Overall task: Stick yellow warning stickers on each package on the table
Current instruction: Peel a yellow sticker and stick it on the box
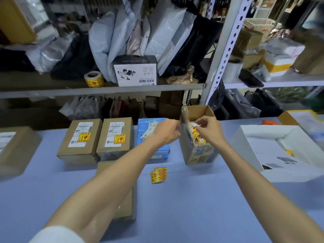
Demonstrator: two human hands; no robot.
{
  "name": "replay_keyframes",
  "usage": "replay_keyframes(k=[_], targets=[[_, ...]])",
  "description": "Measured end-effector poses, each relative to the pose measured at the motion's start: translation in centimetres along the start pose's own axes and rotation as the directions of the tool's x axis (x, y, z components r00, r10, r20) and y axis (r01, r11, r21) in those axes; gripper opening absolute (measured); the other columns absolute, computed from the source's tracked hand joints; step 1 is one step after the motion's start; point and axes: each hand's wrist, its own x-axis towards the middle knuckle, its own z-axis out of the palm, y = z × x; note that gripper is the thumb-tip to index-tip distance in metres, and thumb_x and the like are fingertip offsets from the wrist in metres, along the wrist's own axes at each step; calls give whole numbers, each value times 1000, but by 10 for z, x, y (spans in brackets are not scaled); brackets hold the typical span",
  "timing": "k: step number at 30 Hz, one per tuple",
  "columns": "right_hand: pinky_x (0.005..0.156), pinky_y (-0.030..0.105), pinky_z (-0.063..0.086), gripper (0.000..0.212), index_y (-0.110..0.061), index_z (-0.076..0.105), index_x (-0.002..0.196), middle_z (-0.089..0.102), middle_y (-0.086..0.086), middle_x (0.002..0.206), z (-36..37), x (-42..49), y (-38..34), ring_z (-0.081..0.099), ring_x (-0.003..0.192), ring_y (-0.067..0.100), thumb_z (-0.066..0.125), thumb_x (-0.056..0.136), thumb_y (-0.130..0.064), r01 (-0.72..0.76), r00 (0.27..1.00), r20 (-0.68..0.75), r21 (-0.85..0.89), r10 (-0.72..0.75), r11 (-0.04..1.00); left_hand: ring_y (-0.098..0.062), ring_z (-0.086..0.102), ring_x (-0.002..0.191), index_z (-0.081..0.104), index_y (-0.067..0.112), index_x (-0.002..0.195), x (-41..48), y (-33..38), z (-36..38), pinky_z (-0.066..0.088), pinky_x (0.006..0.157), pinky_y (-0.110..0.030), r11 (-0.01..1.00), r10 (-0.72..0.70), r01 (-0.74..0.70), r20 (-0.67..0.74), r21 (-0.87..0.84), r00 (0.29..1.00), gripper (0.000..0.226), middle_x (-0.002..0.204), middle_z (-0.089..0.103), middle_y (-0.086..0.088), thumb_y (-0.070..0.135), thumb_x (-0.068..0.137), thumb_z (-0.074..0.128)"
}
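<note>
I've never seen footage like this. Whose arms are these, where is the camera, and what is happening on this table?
No machine here: these are a person's bare arms, filmed by one wide-angle camera worn on the head, looking down. The left hand and right hand meet over an open cardboard box of sticker scraps. The right hand pinches a white paper slip; what the left hand holds is too blurred to tell. On the blue table, the left brown package and the brown package beside it are already stickered; the blue package shows no sticker. A stack of yellow stickers lies nearer the person.
</note>
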Motion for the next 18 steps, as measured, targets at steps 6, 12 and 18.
replay_keyframes(k=[6,12,18], targets=[[77,31,54,24,-5,70,102,70,7,96,77,-43,-54,64,84,16,64,79,-5,135,964,225,39,-140,990,-24,62,104,65,14,110,-76,-67,-3,51,85,-36,968,-248,247,-14,-47,969,26,112,68,-4,23,86,61],[79,33,49,22,-5,65,100,68,9,100,166,-112,-85,62,93,23,65,79,-10,132,874,468,28,-130,991,-23,63,105,67,16,103,-161,-133,3,51,87,-34,866,-474,465,-6,-186,881,24,110,67,-4,16,79,65],[77,46,52,27,-4,55,102,65,13,105,208,-169,-78,62,95,31,64,80,-17,0,916,400,36,-15,999,-30,36,131,30,10,140,-230,-169,17,35,106,-37,789,-556,554,75,-266,828,77,141,33,-11,17,78,74]])
